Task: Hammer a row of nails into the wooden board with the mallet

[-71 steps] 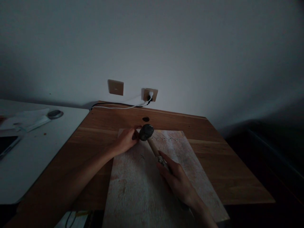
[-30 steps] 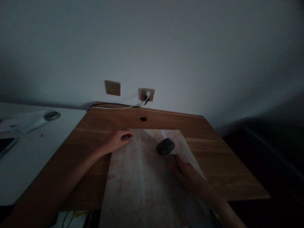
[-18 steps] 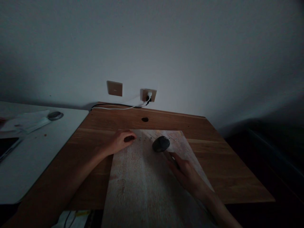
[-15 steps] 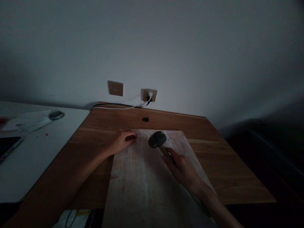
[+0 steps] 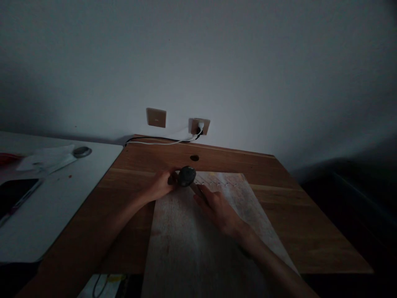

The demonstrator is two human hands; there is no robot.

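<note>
My right hand (image 5: pixel 217 209) is wrapped around the handle of a mallet (image 5: pixel 187 176) with a dark, rounded head. The head hangs over the far left part of a pale, worn board (image 5: pixel 186 236), right beside my left hand (image 5: pixel 163 184). My left hand is closed in a pinch at the board's far left corner; the mallet head covers its fingertips, so whatever they hold is hidden. Along the board's far edge, several thin nails (image 5: pixel 218 183) stand in a row to the right of the mallet head.
The board lies on a brown wooden table (image 5: pixel 291 211) against a wall. A socket with plugs (image 5: pixel 200 126) and cables (image 5: pixel 161 142) is behind it. At left, a white table (image 5: pixel 58 198) carries a phone-like dark device (image 5: pixel 18 190), a roll of tape (image 5: pixel 82 152) and a plastic bag (image 5: pixel 46 157).
My right hand has carried the mallet left, from the middle of the nail row to beside my left hand. The left hand stays pinched at the board's corner. The view has shifted slightly.
</note>
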